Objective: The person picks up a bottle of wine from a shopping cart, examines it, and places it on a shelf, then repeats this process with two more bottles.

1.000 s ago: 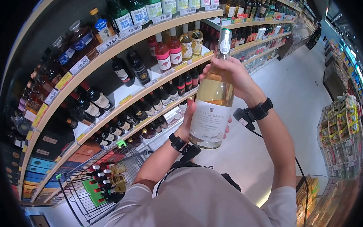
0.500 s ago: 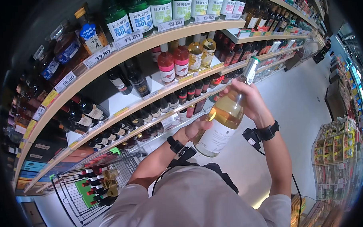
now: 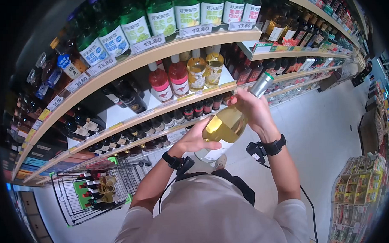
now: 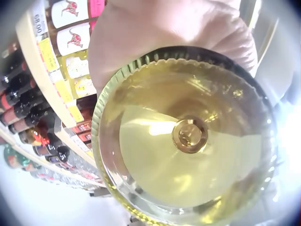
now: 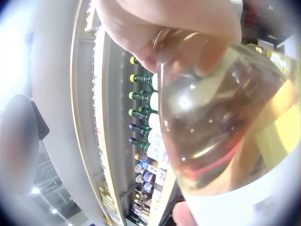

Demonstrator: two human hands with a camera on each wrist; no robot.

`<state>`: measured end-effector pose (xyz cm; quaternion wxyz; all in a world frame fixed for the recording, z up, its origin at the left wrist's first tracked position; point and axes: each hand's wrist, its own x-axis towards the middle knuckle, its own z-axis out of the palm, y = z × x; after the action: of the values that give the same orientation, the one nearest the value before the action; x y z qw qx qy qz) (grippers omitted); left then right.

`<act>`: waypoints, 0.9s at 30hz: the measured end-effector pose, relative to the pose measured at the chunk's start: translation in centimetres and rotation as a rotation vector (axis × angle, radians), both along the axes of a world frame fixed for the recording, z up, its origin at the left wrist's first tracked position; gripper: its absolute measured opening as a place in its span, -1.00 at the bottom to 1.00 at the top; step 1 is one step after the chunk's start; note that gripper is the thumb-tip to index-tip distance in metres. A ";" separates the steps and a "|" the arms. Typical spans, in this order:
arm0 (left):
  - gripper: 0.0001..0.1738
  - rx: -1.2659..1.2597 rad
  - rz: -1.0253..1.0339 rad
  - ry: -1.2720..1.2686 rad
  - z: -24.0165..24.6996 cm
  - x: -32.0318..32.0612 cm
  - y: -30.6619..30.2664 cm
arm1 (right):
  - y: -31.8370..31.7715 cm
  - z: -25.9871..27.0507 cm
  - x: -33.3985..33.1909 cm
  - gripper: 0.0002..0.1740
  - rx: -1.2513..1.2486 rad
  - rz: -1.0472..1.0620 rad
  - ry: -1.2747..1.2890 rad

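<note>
A clear wine bottle (image 3: 225,125) of pale yellow wine, with a white label and a green-topped silver capsule, lies tilted between my hands in the head view, its neck toward the upper right. My right hand (image 3: 255,110) grips it around the neck and shoulder. Lower down, my left hand (image 3: 196,139) holds the body, thumb across the front near the label and the other fingers mostly hidden. The left wrist view looks straight at the ridged glass base (image 4: 188,136). In the right wrist view the bottle shoulder (image 5: 211,113) shows below curled fingers.
Shelves curve ahead, with green soju bottles (image 3: 162,20) on top and pink-labelled bottles (image 3: 160,83) below them. A shopping cart (image 3: 68,196) holding several wine bottles stands at left. A snack rack (image 3: 355,188) is at right, beside the pale floor (image 3: 310,130).
The bottle has turned and tipped, its label swinging from facing me to mostly away and its neck leaning right. My left hand has moved up over its body. The view has shifted toward the shelves.
</note>
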<state>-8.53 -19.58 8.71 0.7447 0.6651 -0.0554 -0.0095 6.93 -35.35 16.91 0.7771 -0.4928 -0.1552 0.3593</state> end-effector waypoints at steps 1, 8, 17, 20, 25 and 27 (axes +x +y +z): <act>0.02 0.037 0.026 -0.046 0.5 1.4 -0.8 | -0.5 0.1 1.5 -0.85 0.015 -0.010 0.018; 0.16 0.438 0.195 -0.029 0.8 8.0 -4.7 | -4.1 -2.0 8.7 -0.82 0.083 -0.060 0.029; 0.23 0.545 0.186 -0.123 0.9 14.5 -5.0 | -5.5 -1.6 12.2 -0.76 0.254 -0.126 -0.257; 0.15 0.614 0.267 -0.205 0.7 16.1 -4.2 | -3.9 -1.5 13.2 -0.76 0.218 -0.168 -0.438; -0.09 0.715 0.537 -0.209 0.0 16.7 -1.7 | -0.8 -4.0 14.7 -0.79 0.113 -0.315 -0.797; -0.24 0.709 0.637 -0.175 0.5 16.5 -0.7 | 0.6 -4.9 15.7 -0.79 0.155 -0.320 -0.815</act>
<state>7.96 -20.28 9.23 0.4307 0.8599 0.0954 0.2569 22.63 -34.76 11.99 0.7330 -0.5522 -0.3972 -0.0021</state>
